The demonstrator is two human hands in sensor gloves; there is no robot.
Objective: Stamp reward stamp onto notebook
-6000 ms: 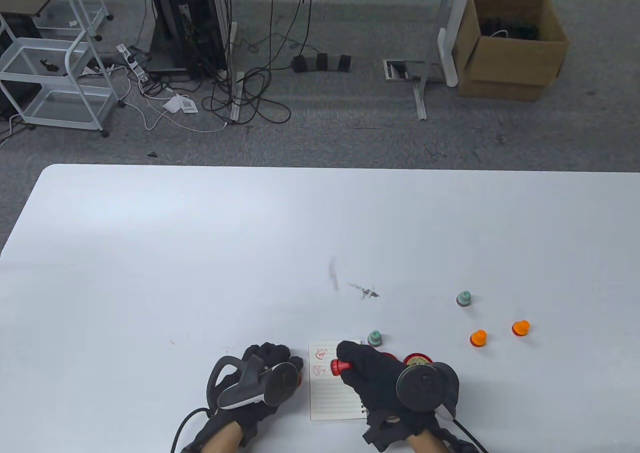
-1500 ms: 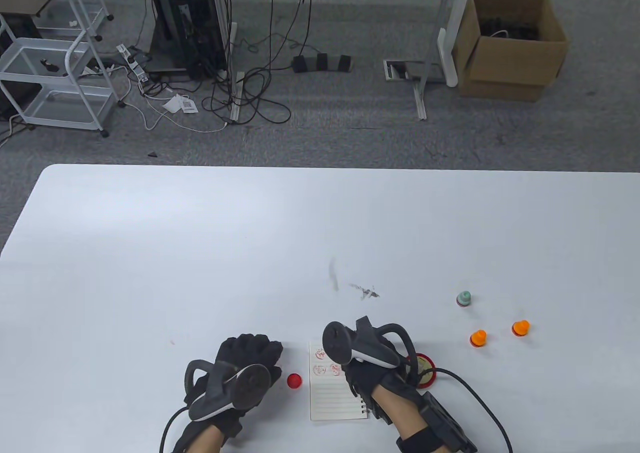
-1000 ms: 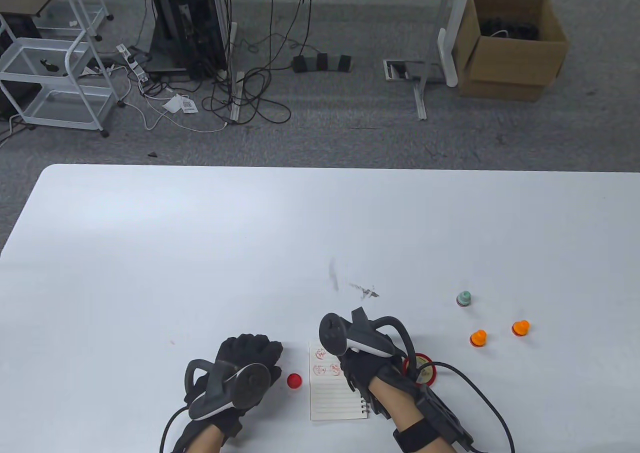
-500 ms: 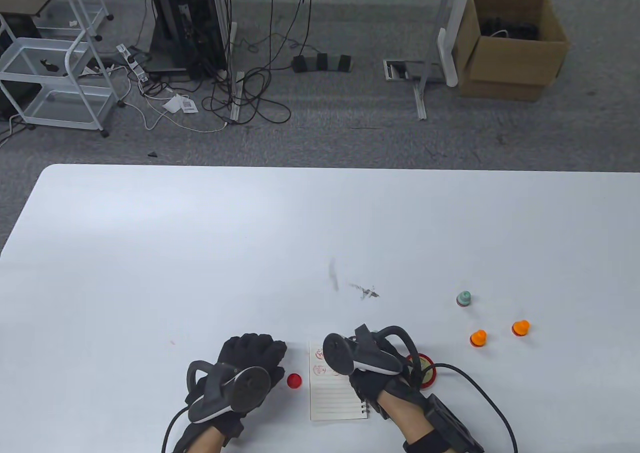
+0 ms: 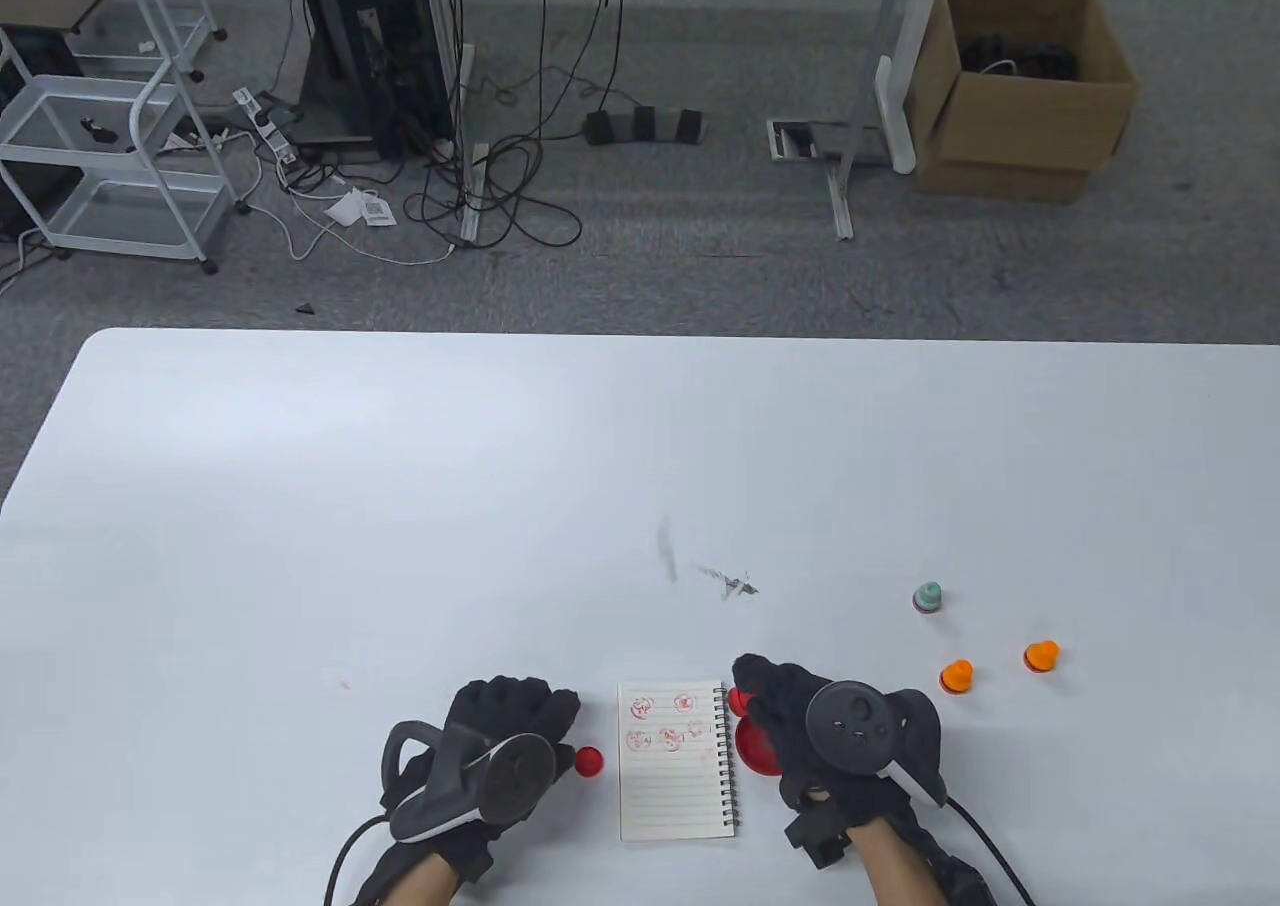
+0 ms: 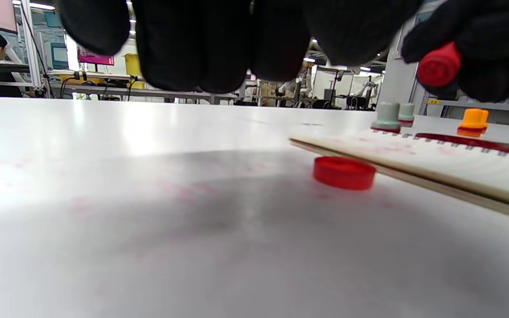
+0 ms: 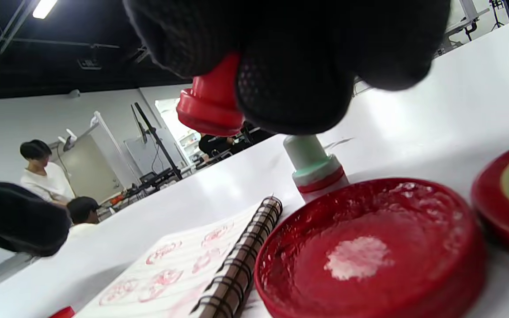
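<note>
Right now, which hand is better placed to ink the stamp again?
The right hand. Its grip already holds the red stamp, and it hovers beside the open ink pad. The left hand rests on the far side of the notebook, holding nothing.

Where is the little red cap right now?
In the table view the red cap lies flat on the table, between the left hand and the notebook, just off the notebook's left edge.

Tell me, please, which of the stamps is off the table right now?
The red stamp, pinched in the right hand above the open ink pad. The mint and orange stamps all stand on the table.
</note>
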